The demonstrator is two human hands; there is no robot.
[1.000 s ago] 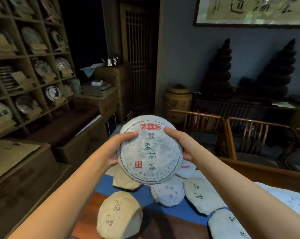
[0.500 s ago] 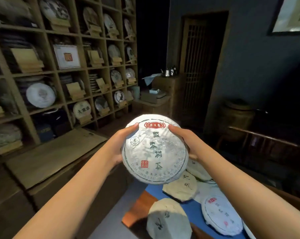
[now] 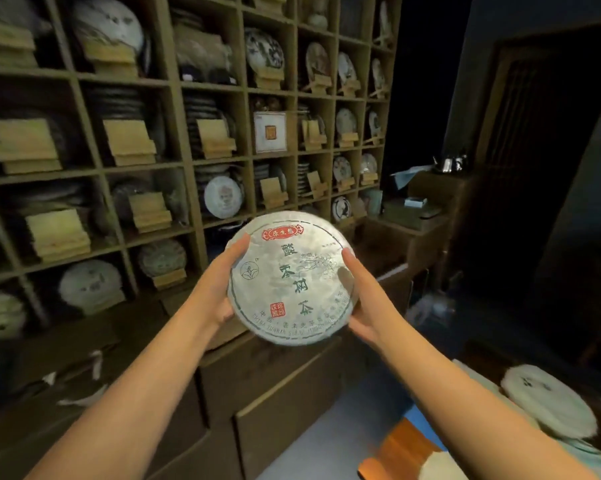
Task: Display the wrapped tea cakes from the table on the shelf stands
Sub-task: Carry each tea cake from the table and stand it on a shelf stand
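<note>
A round tea cake point(image 3: 290, 277) in white paper with green characters and a red label is held up in front of me, face toward the camera. My left hand point(image 3: 219, 289) grips its left edge and my right hand point(image 3: 363, 299) grips its right edge. Behind it rises the wooden shelf point(image 3: 174, 168), a grid of compartments. Some hold wrapped cakes on wooden stands, others hold bare stands such as one point(image 3: 129, 142) in the middle row. More wrapped cakes point(image 3: 548, 400) lie on the table point(image 3: 399, 452) at the lower right.
Low wooden cabinets point(image 3: 275, 396) run under the shelf. A side counter point(image 3: 416, 216) with boxes and a metal kettle point(image 3: 448, 164) stands right of the shelf. A dark doorway lies to the far right. Grey floor shows between cabinets and table.
My view has swung left from the table toward the shelf, which now fills the background. Both hands keep hold of the same tea cake, carried closer to the shelf.
</note>
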